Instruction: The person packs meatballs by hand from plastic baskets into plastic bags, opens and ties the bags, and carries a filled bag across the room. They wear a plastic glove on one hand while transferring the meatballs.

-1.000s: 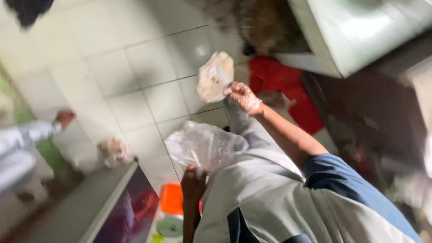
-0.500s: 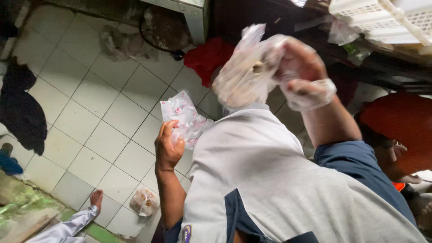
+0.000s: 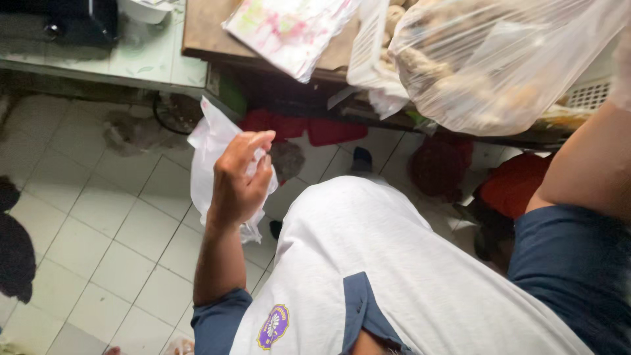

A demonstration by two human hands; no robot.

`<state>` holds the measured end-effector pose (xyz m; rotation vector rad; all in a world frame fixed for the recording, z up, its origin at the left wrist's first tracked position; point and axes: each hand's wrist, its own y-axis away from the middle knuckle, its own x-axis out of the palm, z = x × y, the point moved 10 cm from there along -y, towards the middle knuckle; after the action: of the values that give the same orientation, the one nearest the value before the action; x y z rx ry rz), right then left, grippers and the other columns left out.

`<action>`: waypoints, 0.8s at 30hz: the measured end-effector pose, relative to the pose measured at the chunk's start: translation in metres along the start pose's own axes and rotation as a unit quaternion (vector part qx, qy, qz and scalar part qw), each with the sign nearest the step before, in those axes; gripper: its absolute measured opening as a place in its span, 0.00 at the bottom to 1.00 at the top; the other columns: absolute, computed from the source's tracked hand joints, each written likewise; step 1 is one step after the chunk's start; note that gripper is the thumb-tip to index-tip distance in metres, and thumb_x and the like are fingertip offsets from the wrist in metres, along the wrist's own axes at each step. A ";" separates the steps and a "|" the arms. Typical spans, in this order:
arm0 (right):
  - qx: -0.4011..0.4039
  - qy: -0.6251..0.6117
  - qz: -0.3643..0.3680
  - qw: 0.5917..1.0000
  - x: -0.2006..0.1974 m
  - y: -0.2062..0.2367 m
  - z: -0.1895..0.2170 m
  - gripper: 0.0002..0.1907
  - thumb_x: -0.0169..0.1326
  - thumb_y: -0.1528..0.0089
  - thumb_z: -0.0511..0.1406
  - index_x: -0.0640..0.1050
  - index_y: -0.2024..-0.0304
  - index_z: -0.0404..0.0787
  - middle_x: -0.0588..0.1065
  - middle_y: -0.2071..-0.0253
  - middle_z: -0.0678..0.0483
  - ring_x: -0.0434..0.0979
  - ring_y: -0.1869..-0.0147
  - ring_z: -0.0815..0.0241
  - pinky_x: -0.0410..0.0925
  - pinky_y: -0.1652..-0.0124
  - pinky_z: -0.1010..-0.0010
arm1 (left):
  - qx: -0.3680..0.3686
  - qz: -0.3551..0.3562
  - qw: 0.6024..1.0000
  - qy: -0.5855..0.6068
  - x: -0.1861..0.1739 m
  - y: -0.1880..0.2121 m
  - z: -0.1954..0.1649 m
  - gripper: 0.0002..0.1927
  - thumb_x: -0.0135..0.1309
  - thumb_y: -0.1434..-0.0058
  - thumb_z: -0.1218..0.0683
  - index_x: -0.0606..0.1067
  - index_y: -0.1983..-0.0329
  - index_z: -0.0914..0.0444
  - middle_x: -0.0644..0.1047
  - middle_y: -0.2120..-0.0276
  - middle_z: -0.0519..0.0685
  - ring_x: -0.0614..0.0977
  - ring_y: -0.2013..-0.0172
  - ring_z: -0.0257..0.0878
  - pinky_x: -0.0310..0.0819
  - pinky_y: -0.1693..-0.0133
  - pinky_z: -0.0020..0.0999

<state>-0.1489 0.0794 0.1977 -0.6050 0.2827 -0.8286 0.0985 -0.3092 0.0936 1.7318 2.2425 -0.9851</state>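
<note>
The left hand (image 3: 240, 181) is closed around a crumpled clear plastic bag (image 3: 209, 161), fingers curled over the bunched top so the loose rest hangs off to the side and below the fist, out in front of the white shirt (image 3: 394, 263). Looks like it's pinched that way just to keep the thin film gathered instead of flapping open. The right hand itself is out of frame at the top right edge, only the forearm (image 3: 591, 164) shows, so I can't tell how it's gripping, but a big clear bag of brownish lumps (image 3: 486, 59) hangs up there right by it, lifted above the wooden table (image 3: 217, 33). Probably held high so the weight pulls the bag straight. On the table there's a flat packet with pink and green print (image 3: 289, 29) sticking out past the edge. Underneath it's pretty cluttered: red cloth (image 3: 309, 128), an orange-red bundle (image 3: 519, 184), something dark red and round (image 3: 440, 164). Floor is pale square tile (image 3: 98, 223), a bit grubby, with a dark cloth (image 3: 16, 250) lying at the left edge.
</note>
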 end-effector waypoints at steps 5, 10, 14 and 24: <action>0.010 0.003 0.039 0.999 -0.063 -0.036 -0.039 0.13 0.54 0.31 0.39 0.75 0.45 0.43 0.77 0.50 0.50 0.76 0.61 0.68 0.71 0.65 0.77 | 0.080 0.055 0.993 0.067 0.135 -0.151 -0.084 0.31 0.52 0.35 0.67 0.63 0.29 0.62 0.71 0.35 0.57 0.79 0.43 0.46 0.78 0.43 0.36; -0.029 -0.016 0.094 0.995 -0.065 -0.065 -0.086 0.16 0.56 0.31 0.41 0.74 0.44 0.40 0.77 0.50 0.51 0.77 0.60 0.69 0.72 0.64 0.79 | 0.160 0.091 0.982 0.044 0.235 -0.243 -0.104 0.37 0.55 0.36 0.64 0.55 0.26 0.64 0.67 0.33 0.62 0.72 0.31 0.57 0.69 0.29 0.44; 0.067 -0.110 0.117 0.985 -0.065 -0.048 -0.124 0.23 0.60 0.26 0.41 0.71 0.34 0.37 0.76 0.47 0.52 0.78 0.49 0.66 0.74 0.52 0.76 | 0.067 0.175 0.978 0.094 0.310 -0.287 -0.075 0.27 0.59 0.30 0.57 0.64 0.31 0.62 0.80 0.48 0.56 0.83 0.46 0.54 0.78 0.45 0.46; 0.209 -0.149 0.047 0.965 -0.093 0.032 -0.182 0.39 0.59 0.33 0.49 0.62 0.25 0.44 0.72 0.57 0.65 0.70 0.53 0.75 0.66 0.50 0.82 | -0.116 0.204 0.966 0.105 0.338 -0.251 -0.008 0.07 0.56 0.28 0.57 0.79 0.58 0.66 0.75 0.72 0.48 0.73 0.71 0.38 0.65 0.67 0.35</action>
<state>-0.2740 0.0955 0.0337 -0.3098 -0.1377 -0.6682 -0.2369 -0.0610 0.0386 2.1418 1.8910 -0.4536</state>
